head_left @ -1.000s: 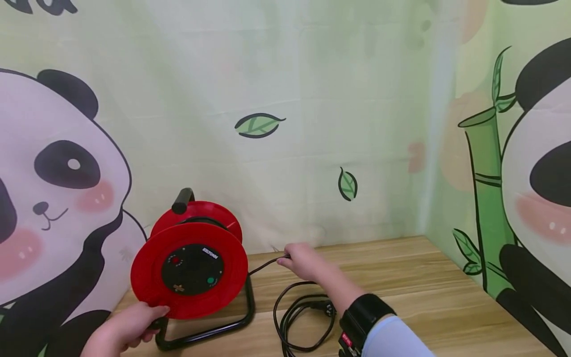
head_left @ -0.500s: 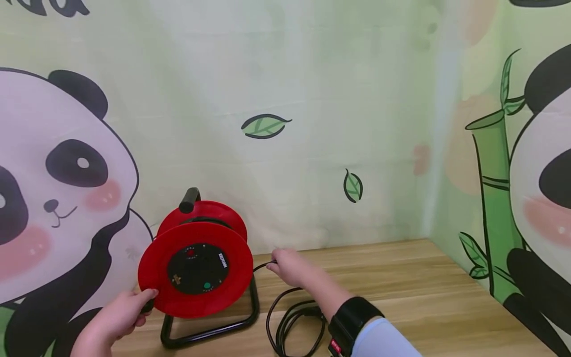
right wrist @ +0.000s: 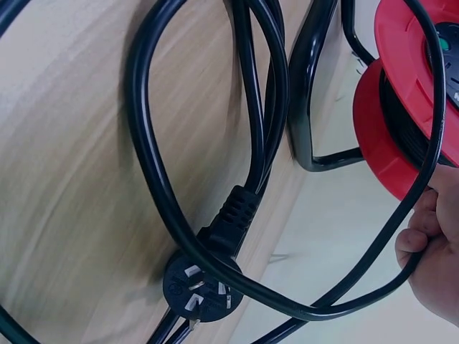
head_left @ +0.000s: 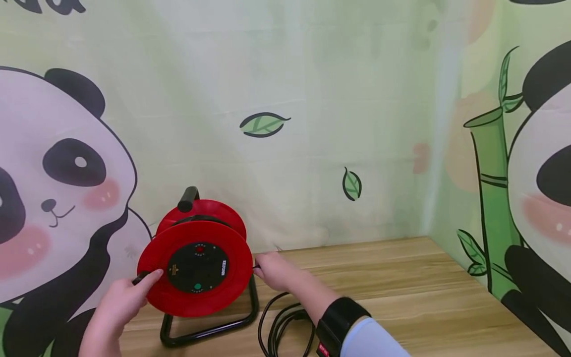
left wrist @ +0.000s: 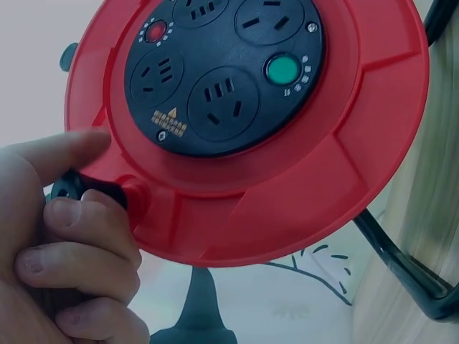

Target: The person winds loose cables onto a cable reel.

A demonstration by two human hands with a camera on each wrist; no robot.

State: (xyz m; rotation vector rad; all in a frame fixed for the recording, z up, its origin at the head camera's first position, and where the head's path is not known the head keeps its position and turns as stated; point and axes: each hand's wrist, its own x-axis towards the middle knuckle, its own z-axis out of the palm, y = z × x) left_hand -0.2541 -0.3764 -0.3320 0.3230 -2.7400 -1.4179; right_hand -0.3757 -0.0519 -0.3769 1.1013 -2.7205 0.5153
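Right grip (head_left: 277,270) tight around black cable (right wrist: 308,313) beside red reel (head_left: 195,267), left grip (head_left: 118,303) round its black knob (left wrist: 80,183).

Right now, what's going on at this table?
A person is working a red cable reel that stands on its black frame. The left hand grips the black knob on the reel's face; the right hand holds the black cable beside the reel. Some cable is wound on; more lies in loose loops on the wooden table, the plug among them.
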